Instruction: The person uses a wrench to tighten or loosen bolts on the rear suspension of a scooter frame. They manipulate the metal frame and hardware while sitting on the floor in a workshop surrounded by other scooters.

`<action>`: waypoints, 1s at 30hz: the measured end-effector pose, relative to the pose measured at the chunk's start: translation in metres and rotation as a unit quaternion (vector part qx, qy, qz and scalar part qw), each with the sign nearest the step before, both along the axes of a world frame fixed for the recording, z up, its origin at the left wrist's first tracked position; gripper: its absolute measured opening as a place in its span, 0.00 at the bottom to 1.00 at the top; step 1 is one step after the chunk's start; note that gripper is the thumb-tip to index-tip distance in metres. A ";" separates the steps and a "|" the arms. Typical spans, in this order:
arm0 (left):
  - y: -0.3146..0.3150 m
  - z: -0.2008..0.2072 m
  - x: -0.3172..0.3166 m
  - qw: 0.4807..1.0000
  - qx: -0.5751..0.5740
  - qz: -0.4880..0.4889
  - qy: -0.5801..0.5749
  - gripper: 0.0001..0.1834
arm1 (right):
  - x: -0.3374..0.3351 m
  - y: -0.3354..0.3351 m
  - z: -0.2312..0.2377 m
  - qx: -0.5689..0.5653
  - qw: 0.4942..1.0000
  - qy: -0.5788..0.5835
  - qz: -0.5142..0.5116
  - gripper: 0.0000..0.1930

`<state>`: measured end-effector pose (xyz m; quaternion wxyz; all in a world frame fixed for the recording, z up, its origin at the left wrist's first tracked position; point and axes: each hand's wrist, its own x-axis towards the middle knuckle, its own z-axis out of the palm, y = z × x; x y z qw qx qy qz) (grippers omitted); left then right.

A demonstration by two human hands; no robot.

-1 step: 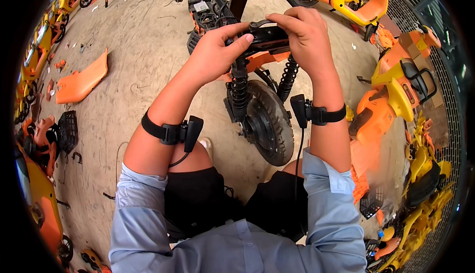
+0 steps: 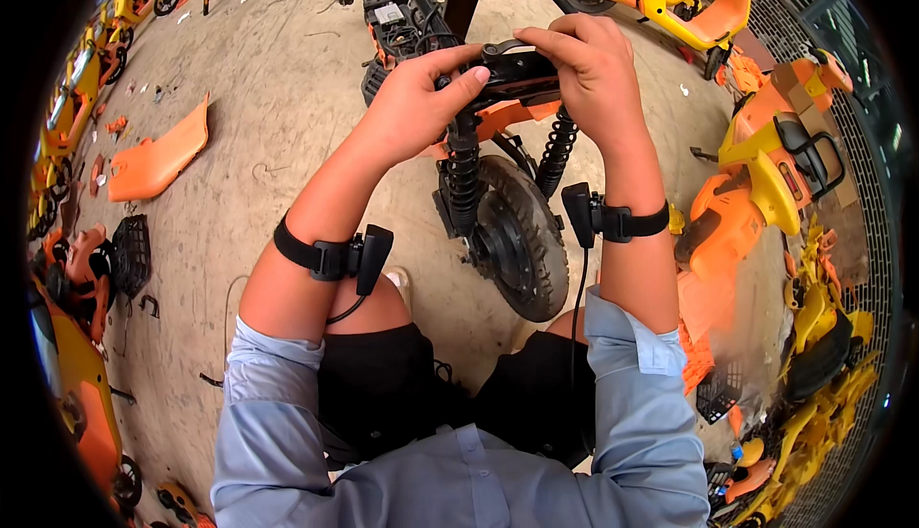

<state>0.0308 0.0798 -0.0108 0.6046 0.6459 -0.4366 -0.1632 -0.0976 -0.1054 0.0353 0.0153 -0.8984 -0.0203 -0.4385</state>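
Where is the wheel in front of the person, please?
In the head view, the wheel sits just right of centre, below and between two coil springs.

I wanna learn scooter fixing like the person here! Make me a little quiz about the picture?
1. True or false: a loose orange body panel lies on the floor, farther left in the picture than the person's left hand.
2. Pick one. Where are the left hand and the right hand?
A) On the orange body panel
B) At the black scooter frame
C) Flat on the floor
3. Count: how many coil-spring shock absorbers show near the black wheel in front of the person?

Key: 1. True. 2. B. 3. Two.
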 end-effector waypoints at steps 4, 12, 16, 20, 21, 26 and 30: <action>0.003 0.006 -0.002 1.000 0.030 -0.006 -0.004 0.27 | -0.016 0.018 0.015 -0.085 0.994 0.038 -0.061 0.14; 0.000 0.002 -0.002 0.999 -0.022 -0.016 0.025 0.24 | -0.035 0.075 0.031 0.020 0.983 0.139 -0.121 0.10; 0.000 0.000 0.000 1.000 -0.012 -0.019 0.009 0.25 | -0.037 0.063 0.038 0.008 0.995 0.055 -0.087 0.10; -0.001 -0.001 -0.001 0.999 -0.020 -0.015 0.020 0.25 | -0.033 0.042 0.033 -0.015 0.995 0.076 -0.058 0.15; 0.000 -0.001 -0.002 1.000 -0.019 -0.012 0.019 0.25 | -0.029 0.039 0.030 -0.018 0.996 0.065 -0.053 0.16; 0.002 0.005 -0.005 1.000 -0.002 0.012 -0.007 0.26 | -0.023 0.032 0.021 -0.007 0.999 0.035 -0.026 0.18; 0.003 0.005 -0.001 0.999 0.016 -0.030 0.008 0.27 | -0.027 0.035 0.025 0.027 0.996 0.052 -0.066 0.16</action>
